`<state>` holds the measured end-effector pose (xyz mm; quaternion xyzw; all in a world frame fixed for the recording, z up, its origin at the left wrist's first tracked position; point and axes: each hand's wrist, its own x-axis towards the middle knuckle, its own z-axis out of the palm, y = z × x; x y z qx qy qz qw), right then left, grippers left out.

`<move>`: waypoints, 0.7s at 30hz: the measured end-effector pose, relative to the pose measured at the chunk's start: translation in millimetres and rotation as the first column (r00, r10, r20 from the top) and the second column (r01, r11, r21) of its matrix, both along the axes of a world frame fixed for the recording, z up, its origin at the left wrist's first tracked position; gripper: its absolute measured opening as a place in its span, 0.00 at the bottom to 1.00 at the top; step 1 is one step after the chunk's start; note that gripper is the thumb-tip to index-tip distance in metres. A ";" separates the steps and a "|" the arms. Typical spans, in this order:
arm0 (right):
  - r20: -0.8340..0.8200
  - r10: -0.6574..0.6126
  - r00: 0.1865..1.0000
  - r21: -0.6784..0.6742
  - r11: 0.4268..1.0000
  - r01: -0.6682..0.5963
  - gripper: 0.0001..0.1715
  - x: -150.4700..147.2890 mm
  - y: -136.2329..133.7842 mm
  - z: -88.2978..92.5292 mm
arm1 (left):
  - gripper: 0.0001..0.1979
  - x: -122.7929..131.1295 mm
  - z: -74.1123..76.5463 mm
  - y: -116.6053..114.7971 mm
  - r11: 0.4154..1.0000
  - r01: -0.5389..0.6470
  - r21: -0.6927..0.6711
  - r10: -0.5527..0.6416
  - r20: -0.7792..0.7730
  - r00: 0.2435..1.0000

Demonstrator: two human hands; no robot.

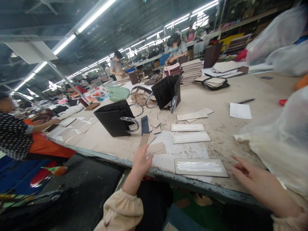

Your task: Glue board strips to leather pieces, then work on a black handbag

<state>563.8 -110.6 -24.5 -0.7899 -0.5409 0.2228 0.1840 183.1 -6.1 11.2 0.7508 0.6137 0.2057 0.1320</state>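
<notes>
Reaching over the beige-topped counter (221, 102), the left hand (141, 160) meets thin beige rectangular strips (157, 148), its grip unclear; the right hand (252, 178), fingers loosely spread, hovers just right of the near glossy-white-coated rectangular panel (201, 167).

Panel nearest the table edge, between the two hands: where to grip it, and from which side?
Probably the right short edge, coming in from the right, fingers pinching the border. The panel looks thin and lies flat, glossy streaks cover most of its middle, and the right hand is just off that end.
</notes>
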 end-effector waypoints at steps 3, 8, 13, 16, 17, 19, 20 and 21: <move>-0.007 -0.005 1.000 0.047 0.999 0.005 0.38 0.4 0.0 -1.6 | 0.34 -36.3 3.6 24.5 0.998 0.013 -0.053 -0.031 -0.343 0.939; 0.002 0.002 1.000 0.104 0.995 -0.002 0.34 -2.4 -0.5 -3.6 | 0.35 -60.4 -0.5 37.2 0.962 0.118 -0.245 -0.221 -0.451 0.865; 0.020 0.006 1.000 0.206 0.979 -0.010 0.32 -10.7 2.5 -1.7 | 0.32 -65.2 -2.0 37.1 0.967 0.163 -0.197 -0.234 -0.415 0.879; 0.016 0.034 0.999 0.235 0.971 -0.037 0.31 -17.8 3.1 3.3 | 0.31 -67.0 -1.5 36.7 0.969 0.170 -0.178 -0.231 -0.421 0.877; 0.011 0.045 0.999 0.241 0.969 -0.046 0.30 -19.8 2.9 4.9 | 0.31 -67.3 -1.1 36.6 0.971 0.168 -0.171 -0.227 -0.431 0.873; 0.008 0.067 0.998 0.259 0.964 -0.067 0.27 -22.3 2.3 6.7 | 0.30 -67.7 0.1 35.9 0.974 0.169 -0.153 -0.221 -0.445 0.868; 0.012 0.077 0.997 0.274 0.959 -0.077 0.26 -22.8 2.1 6.7 | 0.29 -68.1 0.8 35.3 0.975 0.175 -0.140 -0.220 -0.443 0.869; 0.017 0.086 0.996 0.292 0.953 -0.088 0.26 -23.0 2.1 6.0 | 0.27 -68.9 1.4 34.6 0.976 0.181 -0.123 -0.217 -0.433 0.875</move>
